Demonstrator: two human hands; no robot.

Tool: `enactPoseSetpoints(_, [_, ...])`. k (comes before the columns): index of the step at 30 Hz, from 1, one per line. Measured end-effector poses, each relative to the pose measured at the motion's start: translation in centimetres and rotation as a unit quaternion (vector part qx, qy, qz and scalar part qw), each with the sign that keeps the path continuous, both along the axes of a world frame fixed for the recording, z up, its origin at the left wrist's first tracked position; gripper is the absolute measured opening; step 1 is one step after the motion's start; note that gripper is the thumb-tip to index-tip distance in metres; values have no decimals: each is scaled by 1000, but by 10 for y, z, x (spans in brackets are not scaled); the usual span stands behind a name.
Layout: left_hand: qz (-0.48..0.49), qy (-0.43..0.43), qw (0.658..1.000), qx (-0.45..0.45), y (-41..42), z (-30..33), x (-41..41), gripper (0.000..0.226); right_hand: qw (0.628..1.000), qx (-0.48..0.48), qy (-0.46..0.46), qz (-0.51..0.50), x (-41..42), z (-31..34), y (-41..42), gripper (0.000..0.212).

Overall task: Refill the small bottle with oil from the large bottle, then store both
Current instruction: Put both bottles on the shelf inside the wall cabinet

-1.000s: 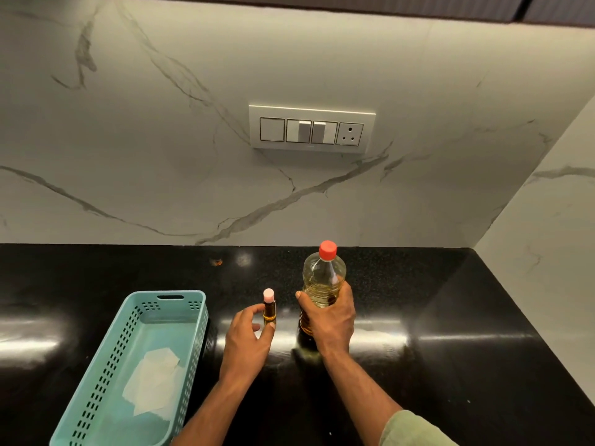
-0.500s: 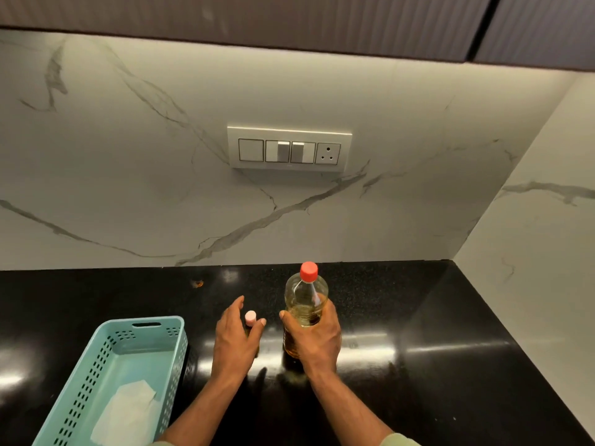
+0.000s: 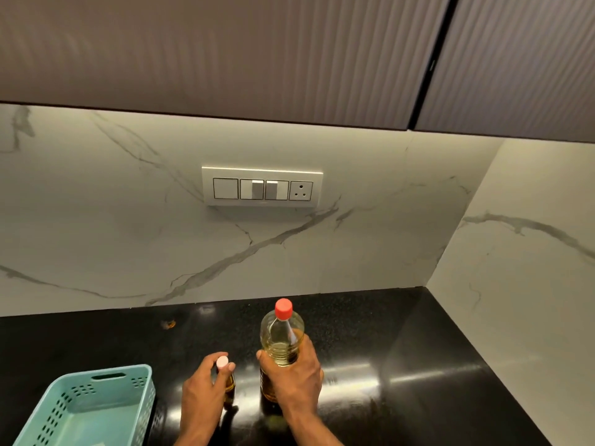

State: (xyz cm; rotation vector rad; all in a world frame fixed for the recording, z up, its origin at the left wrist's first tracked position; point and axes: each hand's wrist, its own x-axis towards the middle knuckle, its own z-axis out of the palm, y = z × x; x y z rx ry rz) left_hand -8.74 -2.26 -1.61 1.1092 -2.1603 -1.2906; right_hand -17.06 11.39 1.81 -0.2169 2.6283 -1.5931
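A large clear bottle [image 3: 281, 336] of yellow oil with a red cap stands upright on the black counter [image 3: 402, 365]. My right hand [image 3: 294, 378] is wrapped around its body. Just to its left stands the small amber bottle [image 3: 229, 383] with a pale pink cap. My left hand [image 3: 201, 386] grips it, fingertips at the cap, and covers most of its body.
A teal perforated plastic basket [image 3: 128, 386] sits at the lower left, with a scrap of white paper at the frame's bottom edge. White marble walls close the back and right side. A switch panel [image 3: 262, 188] is on the back wall, dark ribbed cabinets [image 3: 257, 56] above.
The view has tilted upward, so the hands and bottles sit lower in frame. My left hand has closed round the small bottle, fingers up at its cap. The right hand keeps its hold.
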Motion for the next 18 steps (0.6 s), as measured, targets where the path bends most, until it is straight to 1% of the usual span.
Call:
enactPoseSetpoints(2, [0,13,1000,4,2,2,5,14,1000,1,3,-5,2,1,1,69])
enactPoseSetpoints(8, [-18,73,997,21,18,22,21,7,1000,-2,-21,4,14,9,3,71])
enactPoseSetpoints(11, [-27,110,993,13,25,43,24,7,999,-5,-29,14,20,23,8,75])
enactPoseSetpoints(14, [-19,164,986,-16,30,66,25,7,999,-30,12,-7,30,43,15,74])
enactPoseSetpoints(16, [-18,198,980,-26,32,88,24,13,997,-51,53,-24,38,61,19,68])
enactPoseSetpoints(18, [-32,218,975,-33,34,112,22,16,995,-67,74,-25,44,82,22,63])
